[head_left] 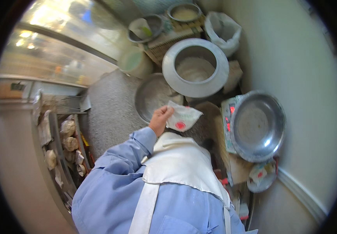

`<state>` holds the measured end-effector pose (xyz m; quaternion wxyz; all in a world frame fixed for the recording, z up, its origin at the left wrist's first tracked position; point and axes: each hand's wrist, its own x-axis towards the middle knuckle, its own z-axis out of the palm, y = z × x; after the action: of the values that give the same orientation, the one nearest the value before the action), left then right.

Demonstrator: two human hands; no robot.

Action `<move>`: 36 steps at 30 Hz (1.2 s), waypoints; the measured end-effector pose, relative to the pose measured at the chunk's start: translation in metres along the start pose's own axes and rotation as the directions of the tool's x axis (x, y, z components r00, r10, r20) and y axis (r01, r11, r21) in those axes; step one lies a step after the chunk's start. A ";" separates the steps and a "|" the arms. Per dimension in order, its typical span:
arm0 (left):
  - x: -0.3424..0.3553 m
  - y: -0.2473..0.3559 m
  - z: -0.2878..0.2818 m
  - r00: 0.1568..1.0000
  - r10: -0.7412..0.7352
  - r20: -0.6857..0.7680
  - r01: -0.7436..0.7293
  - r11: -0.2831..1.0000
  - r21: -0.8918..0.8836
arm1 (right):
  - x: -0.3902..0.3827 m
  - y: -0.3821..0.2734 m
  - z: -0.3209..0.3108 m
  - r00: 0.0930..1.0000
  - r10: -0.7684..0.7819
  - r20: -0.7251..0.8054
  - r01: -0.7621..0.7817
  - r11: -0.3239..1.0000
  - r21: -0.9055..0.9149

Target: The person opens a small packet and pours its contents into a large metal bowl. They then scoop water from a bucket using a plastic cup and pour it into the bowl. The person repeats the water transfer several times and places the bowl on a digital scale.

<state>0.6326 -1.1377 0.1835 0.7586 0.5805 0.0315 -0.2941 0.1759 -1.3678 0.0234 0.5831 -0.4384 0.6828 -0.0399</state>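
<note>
My left hand (pixel 159 119) is closed, pinching the left edge of a small white plastic bag (pixel 184 118) with a red round print. The bag hangs spread out in front of my white apron (pixel 184 156), and I cannot tell whether anything is inside it. Just beyond the bag lies a wide shallow metal pan (pixel 149 93). A big round metal pot (pixel 172 80) with a broad rim stands behind it, holding pale, flour-like stuff. My right hand is not in view.
On the right, a wide steel bowl (pixel 257 126) sits on a scale with a lit red display (pixel 231 117). A white bag (pixel 224 31), a bucket (pixel 135 62) and a crate (pixel 170 45) stand at the back. An open drawer (pixel 65 148) with wrapped bundles is at left.
</note>
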 end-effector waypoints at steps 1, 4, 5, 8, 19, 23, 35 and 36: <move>0.010 -0.004 -0.010 0.999 -0.044 0.033 0.045 0.999 -0.019 | -0.026 -0.015 0.009 1.000 -0.014 -0.016 0.013 0.997 -0.072; 0.046 -0.017 -0.030 0.986 -0.162 0.032 0.155 0.976 0.151 | -0.093 -0.059 0.051 0.997 -0.068 -0.025 0.060 0.966 -0.251; 0.058 -0.022 -0.033 0.986 -0.165 0.008 0.163 0.978 0.130 | -0.110 -0.072 0.067 0.996 -0.082 -0.024 0.072 0.954 -0.293; 0.089 -0.039 -0.033 0.979 -0.197 -0.058 0.201 0.975 0.091 | -0.140 -0.102 0.116 0.985 -0.169 0.042 0.170 0.881 -0.442; 0.129 -0.056 -0.036 0.948 -0.234 -0.217 0.263 0.958 0.117 | -0.148 -0.246 0.312 0.784 -0.275 0.557 0.346 0.938 -0.024; 0.133 -0.067 -0.040 0.959 -0.163 -0.234 0.226 0.934 0.277 | -0.155 -0.268 0.366 0.787 -0.199 0.584 0.313 0.944 -0.100; 0.137 -0.072 -0.047 0.939 -0.290 -0.182 0.336 0.887 0.318 | -0.151 -0.262 0.407 0.859 -0.120 0.498 0.223 0.963 -0.153; 0.137 -0.071 -0.047 0.937 -0.299 -0.179 0.343 0.884 0.318 | -0.150 -0.262 0.408 0.858 -0.126 0.498 0.228 0.962 -0.150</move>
<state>0.7253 -1.1628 0.0534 0.5824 0.7081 0.1226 -0.3798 0.6498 -1.2450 0.1571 0.6811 -0.5529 0.4721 0.0872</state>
